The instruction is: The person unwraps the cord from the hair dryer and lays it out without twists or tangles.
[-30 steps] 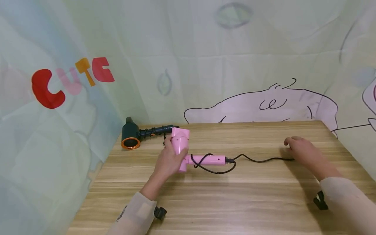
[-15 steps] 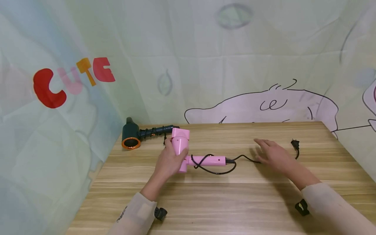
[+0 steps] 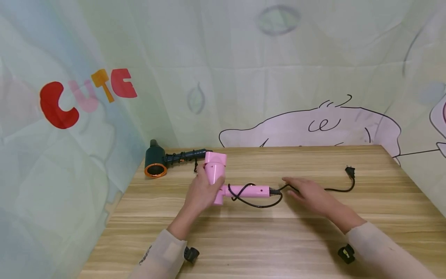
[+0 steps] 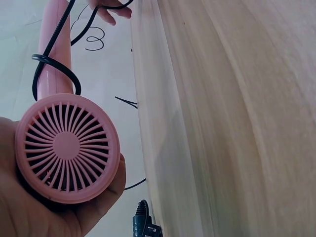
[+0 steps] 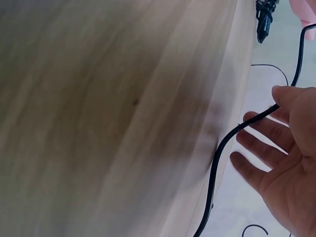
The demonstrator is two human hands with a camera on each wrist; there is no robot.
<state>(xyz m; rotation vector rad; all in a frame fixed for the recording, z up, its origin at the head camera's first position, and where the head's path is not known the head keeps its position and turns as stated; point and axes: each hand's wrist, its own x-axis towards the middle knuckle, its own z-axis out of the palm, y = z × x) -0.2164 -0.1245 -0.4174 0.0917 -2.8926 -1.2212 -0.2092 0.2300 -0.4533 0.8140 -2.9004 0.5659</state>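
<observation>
A pink hair dryer [image 3: 248, 191] is held above the wooden table by my left hand [image 3: 201, 190], which grips its barrel with the thumb on one side. In the left wrist view, the dryer's round slatted grille [image 4: 66, 146] faces the camera, and black cord loops around the handle. My right hand [image 3: 311, 196] is beside the handle's cord end. Its fingers are spread and fairly straight, and the black cord [image 5: 231, 132] passes between thumb and fingers without a pinch. The two-pin plug [image 3: 350, 171] lies on the table farther right.
A dark green hair dryer [image 3: 155, 156] with an orange rim stands at the table's back left corner, cord wound on its handle. The wooden table [image 3: 265, 248] meets a printed curtain [image 3: 167, 77] at the back and left.
My right hand has moved left along the cord from near the plug to the handle end, its fingers loosening and the plug coming into view. My left hand and the pink hair dryer barely shift.
</observation>
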